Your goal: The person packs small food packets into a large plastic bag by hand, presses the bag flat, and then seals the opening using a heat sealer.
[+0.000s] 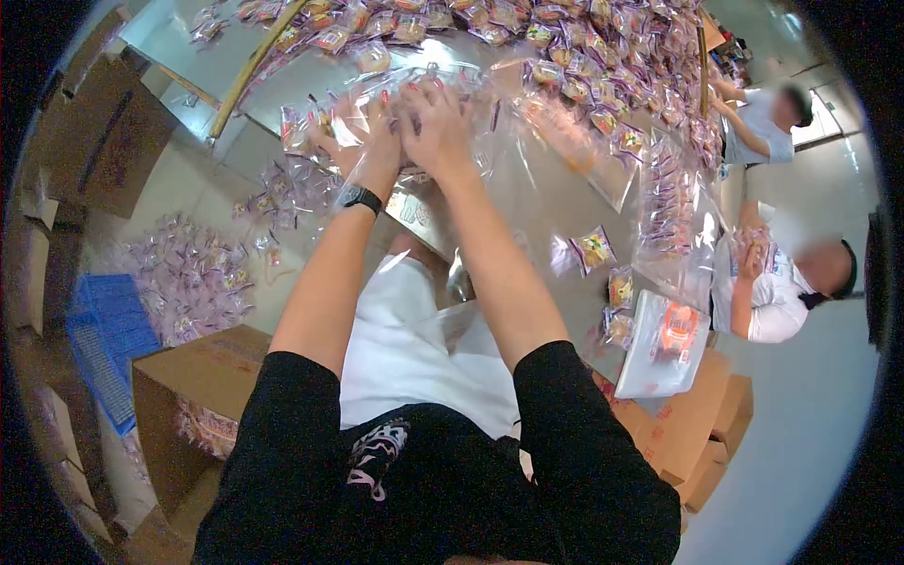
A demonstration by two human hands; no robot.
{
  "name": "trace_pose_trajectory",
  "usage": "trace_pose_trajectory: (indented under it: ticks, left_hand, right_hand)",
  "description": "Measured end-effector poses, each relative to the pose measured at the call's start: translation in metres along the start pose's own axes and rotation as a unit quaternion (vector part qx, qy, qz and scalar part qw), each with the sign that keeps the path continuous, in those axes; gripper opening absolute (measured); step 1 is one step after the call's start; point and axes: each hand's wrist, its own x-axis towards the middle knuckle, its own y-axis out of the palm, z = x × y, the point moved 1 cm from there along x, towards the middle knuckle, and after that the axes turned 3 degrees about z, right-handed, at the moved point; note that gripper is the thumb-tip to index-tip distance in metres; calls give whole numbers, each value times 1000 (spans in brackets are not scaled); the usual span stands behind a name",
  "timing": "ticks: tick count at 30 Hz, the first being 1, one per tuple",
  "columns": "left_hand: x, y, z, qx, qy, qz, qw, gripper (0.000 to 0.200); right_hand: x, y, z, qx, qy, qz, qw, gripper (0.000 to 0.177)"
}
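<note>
Ten fingers, the visible nails painted red, bend over one clear plastic bag (482,113) at a steel worktable (527,207), the left hand (372,141) and the right hand (435,127) side by side and close together. I see both hands in contact with the film, but glare and folds hide the fingertips' undersides; whether they pinch it or only press, I cannot tell. Small wrapped packets show through the plastic, one of them at its left end; I cannot make out the full number. One black watch (360,198) circles the left wrist.

Just right of the hands, I note a second sheet of clear film (607,184) on the table, and beyond it one long clear sack (667,212) packed with packets in rows. Nearer the body, I count four loose packets (594,250), two side by side and two one below the other, next to one stack of flat bags (650,353) with orange print. At the far side, a heap of packets (612,47), too many for me to count, lies between two tan strips (252,71).

To the left, one pile of packets (188,282) spreads near one blue crate (105,339) and one open carton (202,372) with more packets inside. At right, two co-workers (777,282) appear, one holding something wrapped.
</note>
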Motion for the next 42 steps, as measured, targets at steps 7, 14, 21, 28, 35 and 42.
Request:
trace_pose_trajectory:
  ticks: [7,14,21,28,35,42]
  left_hand:
    - [0,-9,-8,-5,77,34,996,60]
    - [16,-9,-11,-48,74,50,995,55]
    - [19,9,2,-59,107,11,992,47]
    - [19,12,2,-32,96,14,995,56]
    - [22,-9,-4,-23,110,16,994,67]
    - [24,-10,-3,-95,66,73,991,70]
  right_hand:
    - [8,-29,-1,26,51,173,983,75]
    - [17,-26,-11,28,84,129,988,59]
    - [23,1,-25,-32,82,159,983,54]
    - [7,11,-35,-54,52,100,992,39]
    - [-5,11,-26,-66,41,47,996,43]
    - [-9,25,-26,-103,45,78,991,41]
